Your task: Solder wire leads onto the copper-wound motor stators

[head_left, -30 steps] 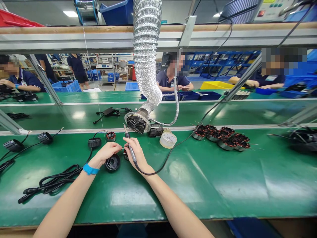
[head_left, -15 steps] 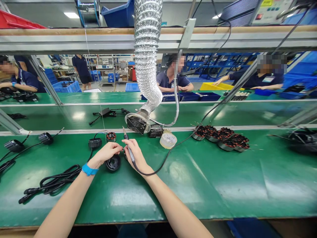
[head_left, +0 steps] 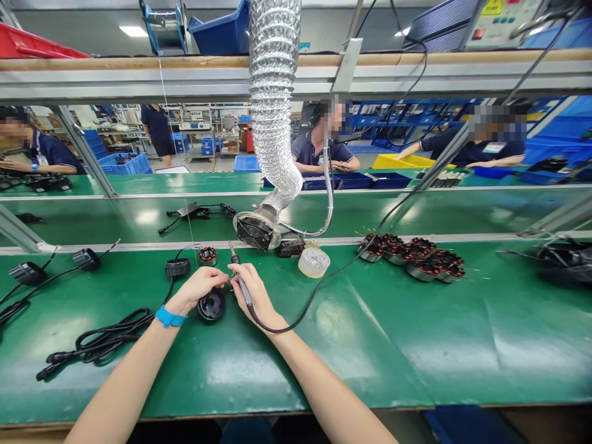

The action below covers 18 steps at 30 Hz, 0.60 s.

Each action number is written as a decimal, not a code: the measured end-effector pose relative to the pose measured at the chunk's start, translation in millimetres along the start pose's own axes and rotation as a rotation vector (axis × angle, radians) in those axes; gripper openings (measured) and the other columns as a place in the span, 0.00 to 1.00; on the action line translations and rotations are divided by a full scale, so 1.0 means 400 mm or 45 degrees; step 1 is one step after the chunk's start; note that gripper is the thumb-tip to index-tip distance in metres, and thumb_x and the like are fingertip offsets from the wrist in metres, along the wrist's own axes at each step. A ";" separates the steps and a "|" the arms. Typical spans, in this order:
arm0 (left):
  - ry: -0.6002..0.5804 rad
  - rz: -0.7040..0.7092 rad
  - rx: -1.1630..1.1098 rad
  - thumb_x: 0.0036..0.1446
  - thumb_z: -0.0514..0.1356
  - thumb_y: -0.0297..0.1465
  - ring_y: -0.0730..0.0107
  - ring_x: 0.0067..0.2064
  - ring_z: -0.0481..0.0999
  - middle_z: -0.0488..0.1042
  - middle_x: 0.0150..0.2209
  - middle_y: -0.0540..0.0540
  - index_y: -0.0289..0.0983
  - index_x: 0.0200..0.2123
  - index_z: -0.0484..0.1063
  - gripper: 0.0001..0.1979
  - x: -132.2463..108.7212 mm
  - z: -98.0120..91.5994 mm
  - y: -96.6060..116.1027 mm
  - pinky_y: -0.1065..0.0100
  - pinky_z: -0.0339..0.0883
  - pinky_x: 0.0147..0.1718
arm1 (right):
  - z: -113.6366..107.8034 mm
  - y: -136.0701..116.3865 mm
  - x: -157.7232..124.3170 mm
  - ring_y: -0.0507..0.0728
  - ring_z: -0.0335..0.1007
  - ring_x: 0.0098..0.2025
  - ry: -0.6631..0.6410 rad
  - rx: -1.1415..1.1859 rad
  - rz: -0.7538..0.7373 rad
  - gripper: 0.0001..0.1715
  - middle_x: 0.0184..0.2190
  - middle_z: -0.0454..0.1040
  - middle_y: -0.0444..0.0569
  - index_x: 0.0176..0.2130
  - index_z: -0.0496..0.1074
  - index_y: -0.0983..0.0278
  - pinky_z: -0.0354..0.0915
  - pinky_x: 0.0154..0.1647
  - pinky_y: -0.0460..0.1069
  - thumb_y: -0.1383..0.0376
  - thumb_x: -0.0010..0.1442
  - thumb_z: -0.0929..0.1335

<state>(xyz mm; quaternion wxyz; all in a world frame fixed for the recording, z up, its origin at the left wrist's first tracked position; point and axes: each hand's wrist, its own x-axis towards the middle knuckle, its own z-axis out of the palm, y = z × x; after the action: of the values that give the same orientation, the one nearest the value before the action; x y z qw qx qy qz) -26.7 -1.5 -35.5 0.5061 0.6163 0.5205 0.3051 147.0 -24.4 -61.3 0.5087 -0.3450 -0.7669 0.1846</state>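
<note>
My right hand (head_left: 253, 291) is closed around a soldering iron (head_left: 246, 292), its tip pointing up and away from me. The fingertips of my left hand (head_left: 200, 287) are pinched together close to my right fingertips; what they hold is too small to make out. Below my left hand lies a round black housing (head_left: 211, 306), partly covered by it. Just beyond the hands stands a copper-wound stator (head_left: 208, 256). To its left is a black cap (head_left: 177, 267) with a cable and thin wires.
A fume duct (head_left: 276, 111) hangs ahead, its fan-covered mouth low over the bench. Right of it sit a clear round tub (head_left: 314, 262) and several stators (head_left: 411, 254). Coiled black cable (head_left: 108, 338) lies at left. The iron's cord crosses rightward. Co-workers sit beyond the bench.
My hands stay almost in place, with only a slight shift of the fingers. In the background, the small black adapter on the belt has moved slightly left.
</note>
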 end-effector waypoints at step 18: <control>0.001 0.026 0.170 0.50 0.58 0.47 0.72 0.26 0.56 0.60 0.22 0.53 0.36 0.23 0.65 0.19 -0.014 0.007 0.025 0.69 0.48 0.27 | 0.014 0.031 -0.019 0.50 0.72 0.33 0.218 0.151 0.256 0.24 0.39 0.66 0.46 0.50 0.68 0.60 0.70 0.42 0.47 0.75 0.54 0.64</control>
<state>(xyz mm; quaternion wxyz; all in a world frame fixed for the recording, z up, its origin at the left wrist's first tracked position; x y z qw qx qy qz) -22.3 -7.3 -26.2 0.4607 0.6538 0.5336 0.2751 148.0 -20.9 -76.4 0.5707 -0.4038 -0.6701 0.2495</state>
